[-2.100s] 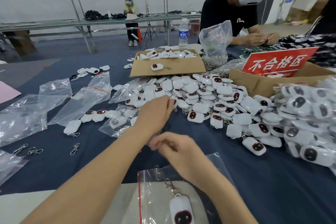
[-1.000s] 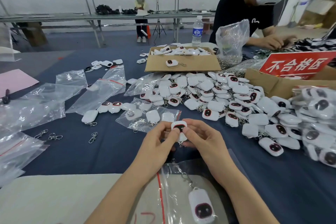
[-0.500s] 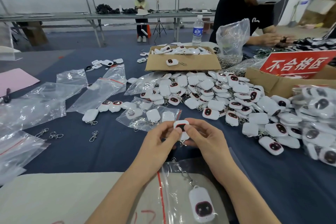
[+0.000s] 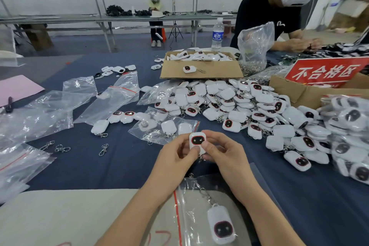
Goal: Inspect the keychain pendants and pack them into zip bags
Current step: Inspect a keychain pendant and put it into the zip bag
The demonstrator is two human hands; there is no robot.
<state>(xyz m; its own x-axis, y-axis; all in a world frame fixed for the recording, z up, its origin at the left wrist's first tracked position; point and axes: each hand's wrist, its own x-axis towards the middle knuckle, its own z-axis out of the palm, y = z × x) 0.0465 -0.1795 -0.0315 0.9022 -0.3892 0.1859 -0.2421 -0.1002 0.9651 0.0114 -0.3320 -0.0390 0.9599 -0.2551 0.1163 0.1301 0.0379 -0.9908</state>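
Presently, a single white pendant (image 4: 197,143) was found pinched between both hands above the tabletop (image 4: 119,162). The left hand (image 4: 175,158) was clasped on its left edge, thumb on the lower front. The right hand (image 4: 221,154) was clasped on its right edge, thumb likewise on the front. The pendant's long axis was set upright, pointing away from the person, with the dark, red-rimmed face turned toward the camera. A bit of metal clip was seen hanging below it, between the hands.

The zip bag (image 4: 191,223) was noted on the person's side of the hands, lying flat beneath both wrists, with a second pendant (image 4: 220,225) already inside. Its red closure strip ran along the bag's left edge, just under the left forearm. The left hand was therefore judged the nearer to the mouth. The held pendant would need to be brought back toward the person and entered from the left.

The unsorted heap of pendants (image 4: 229,102) lay beyond the hands and to their right.

Writing: a red sign (image 4: 325,72), far right of the hands, was read as 不合格区. The water bottle (image 4: 217,34) bore a blue label that could not be read. Red handwritten marks beside the bag could not be made out. Wall notices were too small to read.
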